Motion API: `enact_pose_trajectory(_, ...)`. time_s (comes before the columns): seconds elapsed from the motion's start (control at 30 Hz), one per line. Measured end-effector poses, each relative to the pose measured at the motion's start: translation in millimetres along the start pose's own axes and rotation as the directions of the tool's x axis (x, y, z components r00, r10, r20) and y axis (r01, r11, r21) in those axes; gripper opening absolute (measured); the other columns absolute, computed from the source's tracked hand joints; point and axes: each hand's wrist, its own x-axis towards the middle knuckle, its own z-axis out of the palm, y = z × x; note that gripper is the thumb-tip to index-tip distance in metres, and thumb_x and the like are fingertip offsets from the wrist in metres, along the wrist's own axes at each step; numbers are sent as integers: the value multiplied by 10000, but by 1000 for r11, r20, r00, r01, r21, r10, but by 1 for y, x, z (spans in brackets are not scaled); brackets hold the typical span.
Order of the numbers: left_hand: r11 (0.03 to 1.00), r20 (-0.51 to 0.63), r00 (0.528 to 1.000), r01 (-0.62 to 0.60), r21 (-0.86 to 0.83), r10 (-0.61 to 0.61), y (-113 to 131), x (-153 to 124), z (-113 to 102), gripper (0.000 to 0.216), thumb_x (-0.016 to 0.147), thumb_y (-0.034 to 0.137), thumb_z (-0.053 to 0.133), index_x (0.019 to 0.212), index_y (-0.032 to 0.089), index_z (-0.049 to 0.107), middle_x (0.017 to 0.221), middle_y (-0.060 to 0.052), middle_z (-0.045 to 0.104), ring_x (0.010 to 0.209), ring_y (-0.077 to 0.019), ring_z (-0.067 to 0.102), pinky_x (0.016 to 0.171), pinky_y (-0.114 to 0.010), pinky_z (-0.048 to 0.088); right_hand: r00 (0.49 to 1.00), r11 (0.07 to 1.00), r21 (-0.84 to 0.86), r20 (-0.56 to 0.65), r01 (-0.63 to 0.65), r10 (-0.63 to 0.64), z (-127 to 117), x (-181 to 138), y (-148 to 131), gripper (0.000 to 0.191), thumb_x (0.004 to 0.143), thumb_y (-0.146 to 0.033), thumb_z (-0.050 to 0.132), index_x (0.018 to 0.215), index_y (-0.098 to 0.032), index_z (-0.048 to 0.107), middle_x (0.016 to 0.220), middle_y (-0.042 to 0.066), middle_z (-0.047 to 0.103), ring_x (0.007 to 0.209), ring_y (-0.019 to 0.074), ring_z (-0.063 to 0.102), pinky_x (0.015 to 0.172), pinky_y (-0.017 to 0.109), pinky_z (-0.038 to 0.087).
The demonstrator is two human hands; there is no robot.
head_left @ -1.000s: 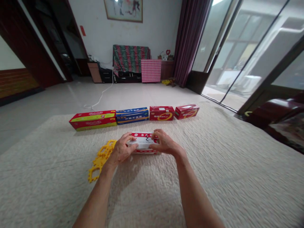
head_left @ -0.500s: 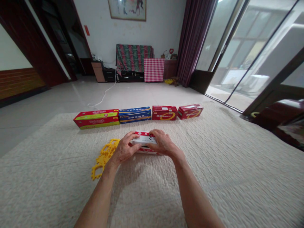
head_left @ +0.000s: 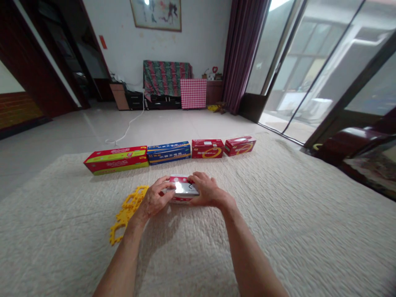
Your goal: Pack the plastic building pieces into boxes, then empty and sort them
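Note:
A small white and red box lies on the cream quilted cover in front of me. My left hand grips its left end and my right hand grips its right end, fingers curled over the top. A flat yellow plastic piece with cut-outs lies just left of my left wrist. Beyond the box, several cartons stand in a row: a long red and yellow one, a blue one, a red one and a smaller red one.
The quilted cover ends just behind the row of cartons, with tiled floor beyond. A white cable trails across the floor. Glass sliding doors and a dark wooden piece of furniture stand at the right.
Both hands have stayed on the small box, shifting their fingers slightly over its top. The view has swung a little, so everything sits slightly further left.

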Motion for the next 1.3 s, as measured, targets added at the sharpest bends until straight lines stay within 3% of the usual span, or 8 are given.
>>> enact_pose_trajectory(0.2, 999, -110, 994, -19, 41, 23, -1, 3, 6, 330, 812, 464, 563, 939, 199, 711, 1333, -117, 564, 1196, -277, 574, 769, -321, 599, 1000, 1000, 15, -26, 8, -8, -4, -6, 7, 523, 705, -183, 668, 1205, -240, 527, 1302, 103, 503, 1189, 275, 447, 888, 459, 398)
enact_pose_trajectory(0.4, 997, -186, 981, -50, 59, 60, -1, 4, 9, 407, 798, 504, 580, 1013, 174, 685, 1301, -135, 589, 936, -229, 684, 668, -305, 611, 976, 984, -36, -138, -175, 168, -48, -39, 78, 516, 715, -200, 684, 1211, -226, 546, 1252, 105, 540, 1117, 256, 489, 886, 408, 408)
enact_pose_trajectory(0.6, 990, -181, 977, -98, 100, 115, -9, 5, 21, 362, 804, 477, 573, 974, 183, 700, 1224, -134, 641, 804, -198, 705, 600, -287, 605, 770, 787, -125, -345, -604, 537, -94, -93, 163, 459, 788, -220, 609, 1245, -218, 561, 1302, 168, 517, 1181, 351, 445, 900, 551, 381)
enact_pose_trajectory(0.7, 987, -172, 976, -119, 111, 137, -13, 6, 26, 335, 812, 465, 574, 963, 194, 702, 1201, -121, 656, 776, -185, 705, 586, -274, 602, 649, 711, -129, -543, -692, 533, -86, -100, 170, 452, 763, -156, 599, 1213, -196, 586, 1429, 179, 428, 1311, 395, 334, 967, 627, 315)
enact_pose_trajectory(0.8, 983, -176, 972, -133, 126, 154, -16, 5, 28, 320, 821, 448, 572, 963, 193, 704, 1188, -116, 664, 766, -178, 705, 587, -265, 602, 731, 866, -123, -600, -484, 324, -57, -90, 158, 407, 823, -125, 508, 1219, -192, 575, 1404, 141, 481, 1305, 280, 404, 1058, 502, 326)
enact_pose_trajectory(0.93, 979, -189, 967, -141, 151, 168, -20, 4, 31, 300, 831, 431, 563, 947, 196, 708, 1173, -109, 676, 791, -186, 711, 602, -263, 607, 896, 952, -38, -352, -303, 271, -19, -78, 155, 398, 865, -176, 477, 1253, -133, 552, 1338, 172, 552, 1253, 249, 499, 1052, 425, 387)
enact_pose_trajectory(1.17, 978, -162, 969, -164, 132, 185, -23, 2, 53, 277, 828, 416, 558, 892, 209, 730, 1109, -105, 713, 827, -205, 723, 596, -260, 613, 914, 962, 35, -302, -273, 270, 1, -65, 192, 512, 844, -205, 529, 1349, -136, 483, 1468, 184, 444, 1370, 245, 401, 1113, 441, 331)
enact_pose_trajectory(1.3, 972, -166, 963, -190, 140, 212, -28, -1, 63, 257, 831, 414, 558, 860, 230, 735, 1064, -88, 731, 912, -230, 720, 621, -274, 624, 857, 943, 100, -395, -317, 330, 2, -53, 208, 507, 844, -222, 525, 1347, -168, 483, 1444, 166, 470, 1361, 238, 412, 1104, 454, 343)
